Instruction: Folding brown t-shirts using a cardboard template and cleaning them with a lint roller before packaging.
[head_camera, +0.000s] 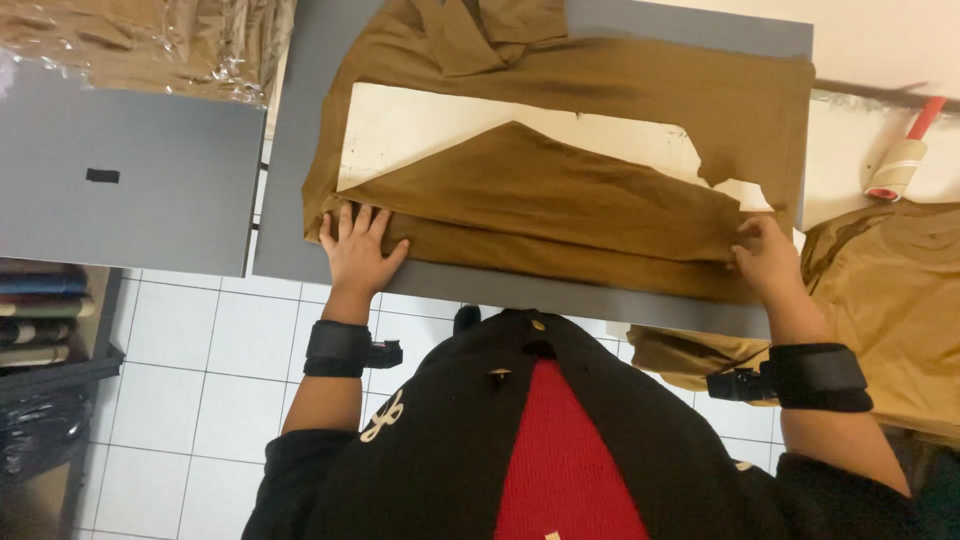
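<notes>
A soft, matte brown cloth garment (560, 200) lies spread on a smooth grey rectangular table (300, 150), folded around a stiff cream cardboard sheet (420, 125) with a torn right edge. The left hand (358, 250) rests flat on the folded lower-left edge, fingers spread, gripping nothing. The right hand (768, 258) pinches the fold at the lower-right corner. A red-handled lint roller (903, 160) lies on the pale surface just right of the table, above more crumpled brown fabric (890, 290).

Garment workshop: folding table (300, 150); brown shirt (600, 90) on cardboard form (420, 125); bagged shirts (150, 40); lint roller (900, 165)
</notes>
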